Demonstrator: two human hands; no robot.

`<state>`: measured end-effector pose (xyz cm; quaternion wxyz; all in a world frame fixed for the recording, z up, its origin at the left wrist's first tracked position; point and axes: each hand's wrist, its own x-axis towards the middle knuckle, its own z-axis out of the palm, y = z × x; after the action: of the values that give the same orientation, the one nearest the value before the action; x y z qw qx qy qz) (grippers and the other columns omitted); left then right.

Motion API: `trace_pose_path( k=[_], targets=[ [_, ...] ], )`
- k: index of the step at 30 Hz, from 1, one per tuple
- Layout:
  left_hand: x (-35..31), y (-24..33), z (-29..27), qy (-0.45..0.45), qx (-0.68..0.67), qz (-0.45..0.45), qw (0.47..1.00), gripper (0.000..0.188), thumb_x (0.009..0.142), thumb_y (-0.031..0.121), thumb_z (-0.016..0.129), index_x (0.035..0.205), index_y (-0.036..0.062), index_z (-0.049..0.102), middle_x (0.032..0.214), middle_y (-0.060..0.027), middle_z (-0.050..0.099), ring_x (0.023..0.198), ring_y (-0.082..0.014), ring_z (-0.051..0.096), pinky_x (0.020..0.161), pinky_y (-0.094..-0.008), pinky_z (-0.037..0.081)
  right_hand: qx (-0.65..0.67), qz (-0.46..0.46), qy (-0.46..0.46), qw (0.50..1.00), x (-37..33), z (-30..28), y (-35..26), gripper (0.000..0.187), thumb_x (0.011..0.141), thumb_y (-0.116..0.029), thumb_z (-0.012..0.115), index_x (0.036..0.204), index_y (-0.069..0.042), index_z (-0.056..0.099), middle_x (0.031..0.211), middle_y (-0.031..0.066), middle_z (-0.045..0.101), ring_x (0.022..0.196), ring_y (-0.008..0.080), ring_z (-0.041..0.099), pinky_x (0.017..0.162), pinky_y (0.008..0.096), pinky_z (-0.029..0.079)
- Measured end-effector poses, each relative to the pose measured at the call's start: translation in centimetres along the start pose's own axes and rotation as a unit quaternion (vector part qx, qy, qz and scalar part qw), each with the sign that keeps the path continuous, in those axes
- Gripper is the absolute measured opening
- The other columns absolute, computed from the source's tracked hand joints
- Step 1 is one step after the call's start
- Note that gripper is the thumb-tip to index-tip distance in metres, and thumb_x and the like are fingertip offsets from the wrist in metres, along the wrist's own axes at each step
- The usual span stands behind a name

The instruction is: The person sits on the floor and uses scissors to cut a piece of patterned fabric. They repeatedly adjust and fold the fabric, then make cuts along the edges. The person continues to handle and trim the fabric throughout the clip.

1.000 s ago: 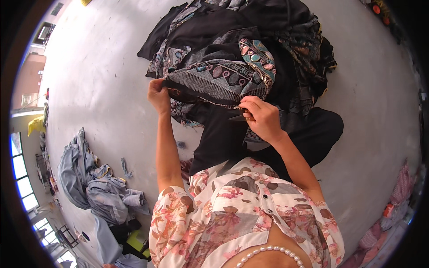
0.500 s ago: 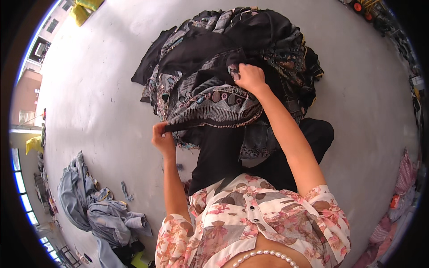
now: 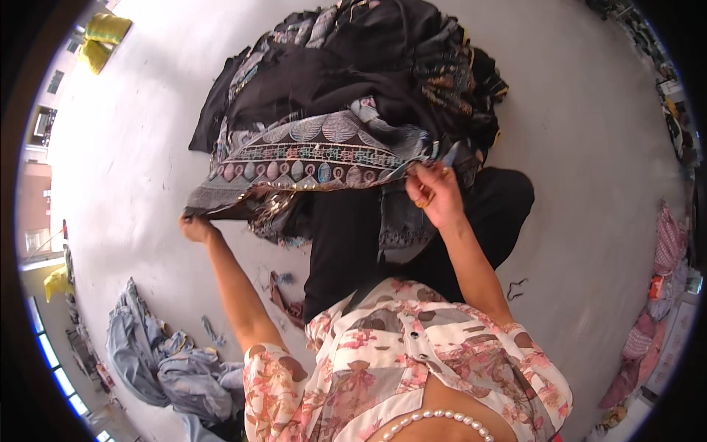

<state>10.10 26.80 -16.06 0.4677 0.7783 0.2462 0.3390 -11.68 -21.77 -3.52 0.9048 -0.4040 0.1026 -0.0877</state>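
A black and grey cloth with an embroidered border (image 3: pixel 309 156) is stretched between my two hands, above my black-clad legs. My left hand (image 3: pixel 196 227) pinches its left corner. At the other end of the border my right hand (image 3: pixel 440 194), with a ring on one finger, grips the edge. Ovals, circles and beadwork in grey, pink and teal run along the band. Behind it rises a large heap of black, patterned garments (image 3: pixel 317 77), and the cloth's far part merges with that heap, so I cannot tell where it ends.
Blue-grey denim clothes (image 3: pixel 184 376) lie on the grey floor (image 3: pixel 589 191) at the lower left. Pink checked cloth bundles (image 3: pixel 666 243) line the right rim. A yellow sack (image 3: pixel 103 37) sits at the far left. Dark scraps (image 3: pixel 517 289) lie right of my legs.
My left hand has moved left and my right hand down toward me, drawing the border straighter. More of its embroidered pattern now faces up.
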Motion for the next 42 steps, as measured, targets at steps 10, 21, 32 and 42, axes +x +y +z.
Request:
trace_pose_path(
  k=[10,21,32,42],
  targets=[
    [-19.2,14.2,-2.1,-0.291,0.002,0.251,0.923,0.042,0.073,0.015,0.077,0.110,0.0048,0.061,0.118,-0.0126,0.059,0.109,-0.0292,0.055,0.094,-0.0390,0.042,-0.025,0.057,0.006,0.998,-2.9,-2.6,4.0,0.023,0.091,-0.021,0.058,0.099,-0.001,0.068,0.058,0.0048,0.054,0.044,0.0058,0.036,0.042,0.0190,0.024],
    [-27.7,22.8,-1.5,-0.429,-0.041,0.556,0.711,0.031,0.061,0.005,0.065,0.090,0.0171,0.067,0.087,0.0017,0.055,0.087,-0.0182,0.055,0.082,-0.0354,0.038,-0.107,0.033,0.141,0.984,-2.5,-3.4,1.6,0.027,0.092,-0.027,0.057,0.096,0.000,0.063,0.062,0.0044,0.056,0.043,0.0040,0.037,0.040,0.0199,0.023],
    [-27.9,22.3,-1.8,-0.429,-0.033,0.555,0.712,0.030,0.062,0.005,0.063,0.089,0.0155,0.068,0.088,0.0015,0.056,0.087,-0.0177,0.055,0.082,-0.0355,0.039,-0.624,-0.199,0.150,0.741,1.6,-1.5,-1.3,0.027,0.080,-0.022,0.071,0.093,0.000,0.062,0.073,0.0056,0.063,0.062,0.0131,0.060,0.059,0.0265,0.048],
    [-28.7,21.6,-2.5,-0.428,-0.056,0.530,0.730,0.030,0.062,0.005,0.063,0.090,0.0135,0.068,0.088,0.0012,0.057,0.086,-0.0179,0.056,0.080,-0.0346,0.039,0.014,0.000,0.110,0.994,0.9,-2.6,-2.0,0.009,0.088,-0.013,0.060,0.085,-0.007,0.053,0.070,0.0048,0.061,0.057,0.0164,0.064,0.038,0.0199,0.031]
  ],
)
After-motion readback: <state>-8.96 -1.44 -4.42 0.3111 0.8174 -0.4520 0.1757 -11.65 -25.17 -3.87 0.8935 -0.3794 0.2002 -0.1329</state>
